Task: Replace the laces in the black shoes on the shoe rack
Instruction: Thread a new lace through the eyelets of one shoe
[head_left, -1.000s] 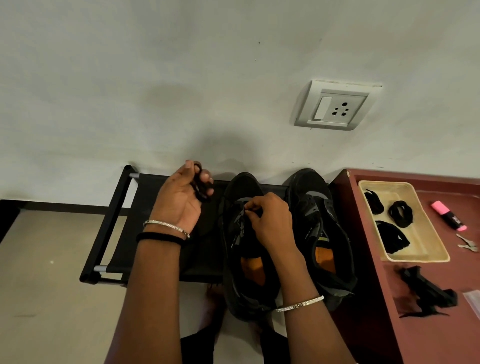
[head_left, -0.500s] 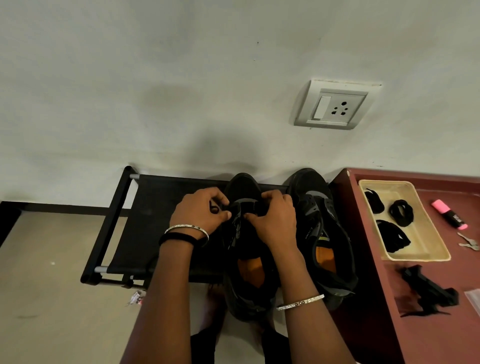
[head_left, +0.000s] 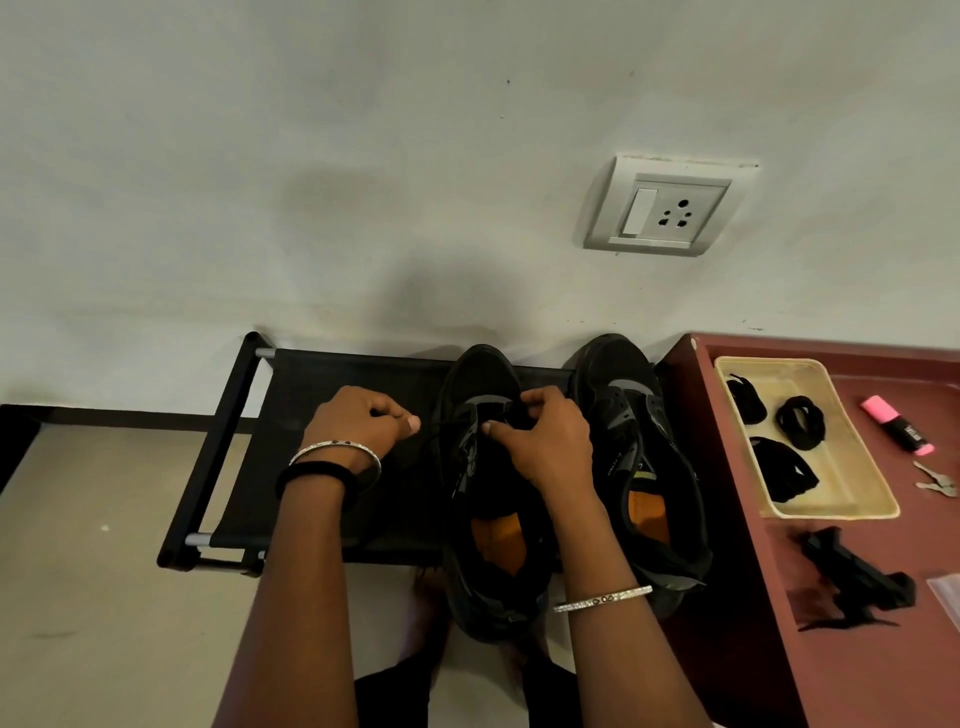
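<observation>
The person is working at a black rack that is standing against the wall. Two black shoes are sitting on it with toes pointing to 12 o'clock and heels overhanging its front edge: the first shoe at mid-view, and the second shoe just beside it at 3 o'clock. The left hand, at 9 o'clock of the first shoe, is curling its fingers and pinching a thin black lace that is running from the hand to the shoe's eyelets. The right hand is lying over the first shoe's throat, its fingers grasping the tongue near the toe end. A red table is standing at 3 o'clock of the rack. A tray on it is holding black lace bundles. Beside the tray at 3 o'clock a pink highlighter and keys are lying, and at its 6 o'clock a black object that cannot be identified. A socket is sitting on the wall at 1 o'clock of the shoes.
</observation>
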